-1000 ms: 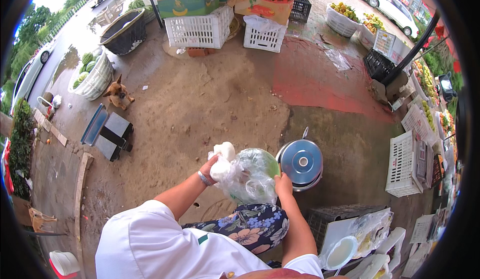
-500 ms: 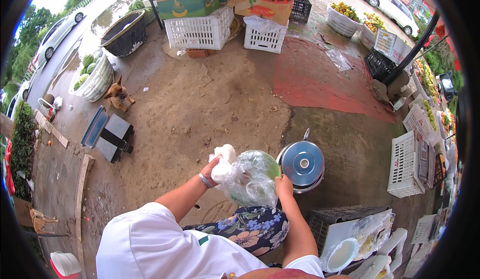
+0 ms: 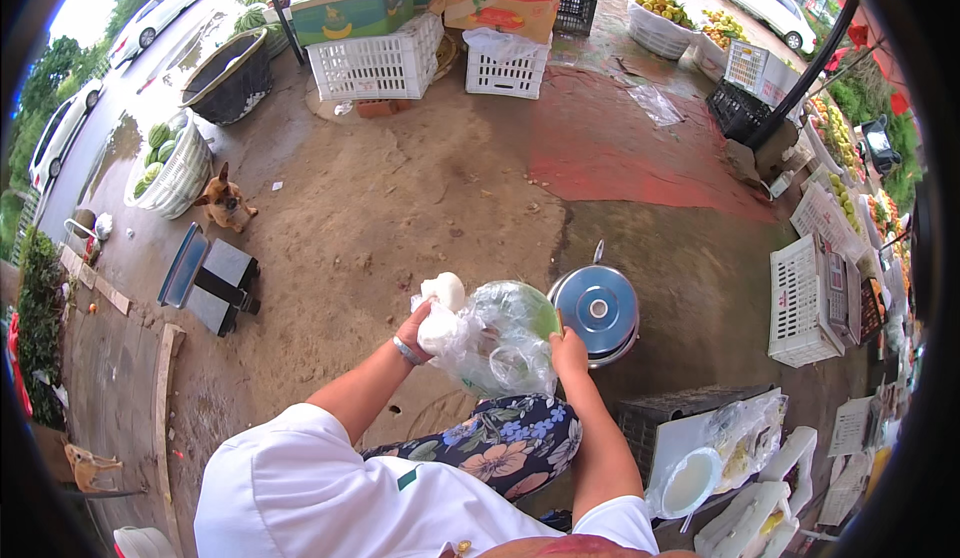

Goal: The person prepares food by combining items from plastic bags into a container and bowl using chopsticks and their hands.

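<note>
My left hand [image 3: 413,332] is closed around white, rounded lumps that look like steamed buns [image 3: 444,291], partly wrapped in thin plastic. Clear plastic [image 3: 495,343] runs from them across a round green dish [image 3: 544,320], whose contents I cannot make out. On the dish's right edge, my right hand [image 3: 569,352] is closed with fingers wrapped round the rim. Just beyond that hand stands a metal pot [image 3: 624,353] with a blue lid [image 3: 600,300] on it, close to the dish.
A platform scale [image 3: 212,280] and a dog [image 3: 226,201] are on the ground to the left. Near my right elbow, a board with a white bowl [image 3: 690,482] rests beside a black crate [image 3: 640,428]. White crates [image 3: 797,303] line the right, and fruit boxes [image 3: 500,3] stand ahead.
The view has shifted slightly, so the surroundings sit a little differently. Both hands keep their grips, and the buns and dish stay together in front of me.
</note>
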### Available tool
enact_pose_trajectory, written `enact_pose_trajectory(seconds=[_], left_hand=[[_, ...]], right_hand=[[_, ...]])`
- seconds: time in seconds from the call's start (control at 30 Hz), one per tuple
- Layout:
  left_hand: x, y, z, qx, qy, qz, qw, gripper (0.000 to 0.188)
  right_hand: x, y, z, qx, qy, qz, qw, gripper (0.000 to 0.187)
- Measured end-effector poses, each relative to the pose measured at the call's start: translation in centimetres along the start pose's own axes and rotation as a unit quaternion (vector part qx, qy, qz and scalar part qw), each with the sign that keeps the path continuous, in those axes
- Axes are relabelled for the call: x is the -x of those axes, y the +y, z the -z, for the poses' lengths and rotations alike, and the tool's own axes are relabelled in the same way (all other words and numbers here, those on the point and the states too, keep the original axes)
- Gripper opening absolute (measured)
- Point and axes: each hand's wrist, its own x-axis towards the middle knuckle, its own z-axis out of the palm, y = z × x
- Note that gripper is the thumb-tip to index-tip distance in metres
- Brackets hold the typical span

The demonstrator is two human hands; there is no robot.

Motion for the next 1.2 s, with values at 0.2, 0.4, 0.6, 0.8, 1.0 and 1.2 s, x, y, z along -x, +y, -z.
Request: enact_pose_trajectory(seconds=[0.2,0.4,0.6,0.8,1.0,1.2], left_hand=[[-2.4,1.2,-8.9,-0.037,-0.098,0.006,0.995,0.062],[-2.9,0.1,-19.8,-0.057,-0.21,0.047,0.975,0.054],[1.3,-3.7,-28.9,-0.056,-0.272,0.167,0.946,0.053],[4.5,-9.8,-32.2,-0.083,-0.287,0.21,0.931,0.05],[6.6,-16.9,-33.3,-0.08,-0.291,0.336,0.892,0.048],[7.9,-22.5,-33.4,-0.153,-0.354,0.377,0.842,0.054]], right_hand=[[-0.7,-2.9,7.5,-0.005,0.073,0.022,0.997,0.036],[1.7,-4.3,16.5,-0.01,0.17,0.051,0.984,0.033],[8.8,-3.3,23.4,-0.055,0.216,0.047,0.974,0.032],[14.8,4.3,26.9,-0.064,0.253,0.005,0.965,0.033],[25.4,12.2,28.7,0.01,0.308,-0.102,0.946,0.038],[34.5,14.1,27.1,-0.019,0.355,-0.186,0.916,0.034]])
